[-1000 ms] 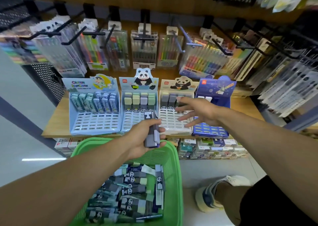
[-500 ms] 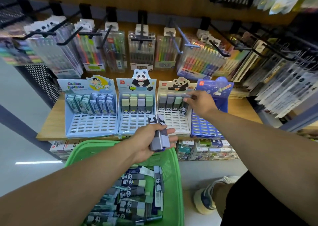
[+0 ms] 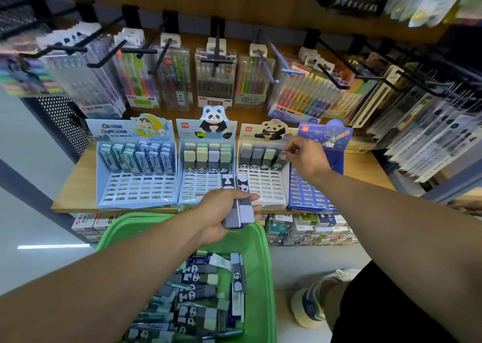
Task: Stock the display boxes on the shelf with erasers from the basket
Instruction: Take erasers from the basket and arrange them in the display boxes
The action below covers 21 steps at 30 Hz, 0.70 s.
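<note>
Left hand point(image 3: 221, 213) grips two panda erasers point(image 3: 238, 201) above the green basket point(image 3: 257, 264), which holds more erasers. Right hand point(image 3: 306, 160) pinches a grey eraser point(image 3: 284, 157) at the rightmost slot of the white panda display box point(image 3: 263, 186) on the shelf point(image 3: 78, 186).

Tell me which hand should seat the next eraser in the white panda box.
Right. The right hand is already at the white panda box, fingers on an eraser in its back row. The left hand grips a bundle of erasers over the green basket, serving as supply.
</note>
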### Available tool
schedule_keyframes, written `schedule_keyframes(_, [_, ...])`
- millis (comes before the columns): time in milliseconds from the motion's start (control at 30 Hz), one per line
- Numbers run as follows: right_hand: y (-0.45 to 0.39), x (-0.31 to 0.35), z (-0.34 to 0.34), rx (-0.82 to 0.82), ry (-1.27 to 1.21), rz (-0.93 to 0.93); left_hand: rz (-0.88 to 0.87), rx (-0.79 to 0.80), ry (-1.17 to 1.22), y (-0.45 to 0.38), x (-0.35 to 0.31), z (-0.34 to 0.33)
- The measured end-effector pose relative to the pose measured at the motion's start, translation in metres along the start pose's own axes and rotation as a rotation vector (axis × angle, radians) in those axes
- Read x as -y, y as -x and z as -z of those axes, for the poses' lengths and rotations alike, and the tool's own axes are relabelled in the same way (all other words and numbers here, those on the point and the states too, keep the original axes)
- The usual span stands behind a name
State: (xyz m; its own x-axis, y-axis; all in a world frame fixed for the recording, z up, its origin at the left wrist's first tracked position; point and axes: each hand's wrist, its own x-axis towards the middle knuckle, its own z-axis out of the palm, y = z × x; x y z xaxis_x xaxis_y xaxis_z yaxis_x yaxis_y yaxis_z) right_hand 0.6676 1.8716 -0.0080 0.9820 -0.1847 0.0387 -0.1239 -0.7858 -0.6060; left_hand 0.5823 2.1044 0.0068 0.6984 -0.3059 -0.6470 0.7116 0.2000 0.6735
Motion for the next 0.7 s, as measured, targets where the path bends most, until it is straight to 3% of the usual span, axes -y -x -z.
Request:
schedule_keyframes(300, [-0.006, 0.000, -0.002, -0.022, 0.221, 0.079, 0.016, 0.012, 0.019, 0.000, -0.001, 0.001])
schedule_keyframes(567, [-0.012, 0.000, -0.008, -0.014, 0.383, -0.020, -0.040, 0.034, 0.001, 0.000, 0.000, 0.006])
schedule_keyframes(700, [-0.011, 0.001, -0.010, -0.014, 0.368, -0.003, -0.057, -0.056, -0.017, -0.002, -0.001, 0.009])
